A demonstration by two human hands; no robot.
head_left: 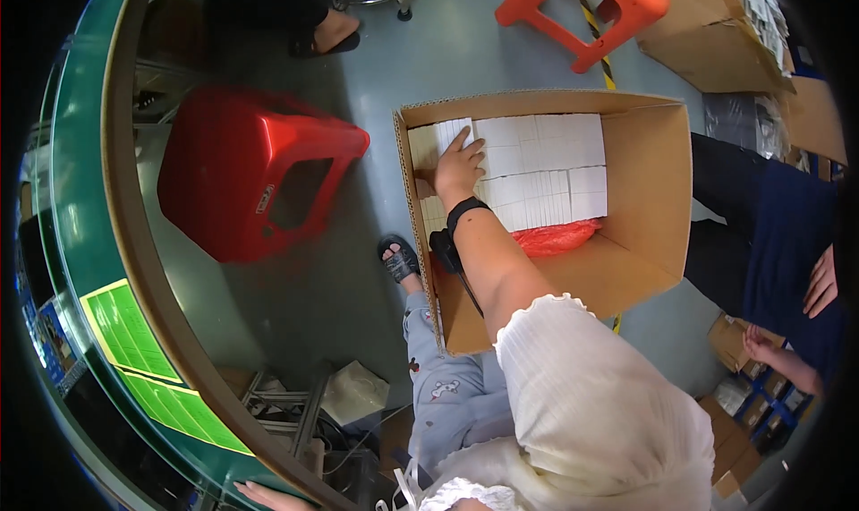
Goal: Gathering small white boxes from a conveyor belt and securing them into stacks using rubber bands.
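My right hand (459, 165) reaches into a large open cardboard carton (644, 180). Its fingers are spread over the tops of small white boxes (537, 144), near the carton's left wall, with the thumb out to the left. The boxes stand packed tightly in rows across the far part of the carton; under my hand I cannot make out single ones. A red plastic bag (557, 239) lies against the near row. At the lower left, my left hand (273, 497) shows only in part, fingers stretched out at the edge of the green-topped workbench (85, 216).
A red plastic stool (219, 171) stands left of the carton, an orange stool (591, 14) beyond it. Another person in dark clothes (787, 225) is close on the right. More cartons (707, 41) stand at the far right. Metal framing (304, 413) sits under the bench.
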